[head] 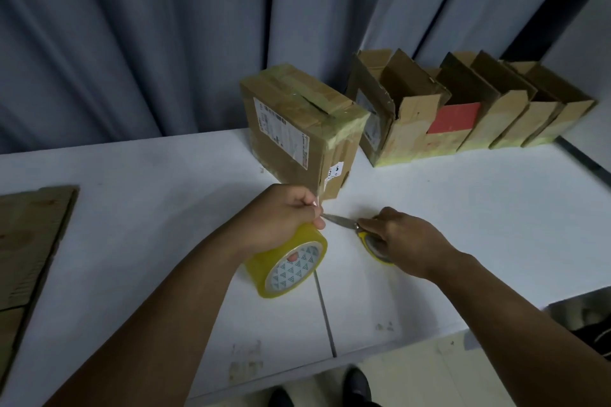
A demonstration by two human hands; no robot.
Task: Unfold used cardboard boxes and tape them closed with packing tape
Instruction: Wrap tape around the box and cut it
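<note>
A taped-up cardboard box with a shipping label stands on the white table, just beyond my hands. My left hand grips a yellow roll of packing tape and pinches a clear strip of tape running up to the box's near corner. My right hand holds yellow-handled scissors whose blades point left at the tape strip beside my left fingers.
Several open-topped cardboard boxes stand in a row at the back right against a grey curtain. Flattened cardboard lies at the table's left edge. A dark object sits at the right, and shoes show below the table's front edge.
</note>
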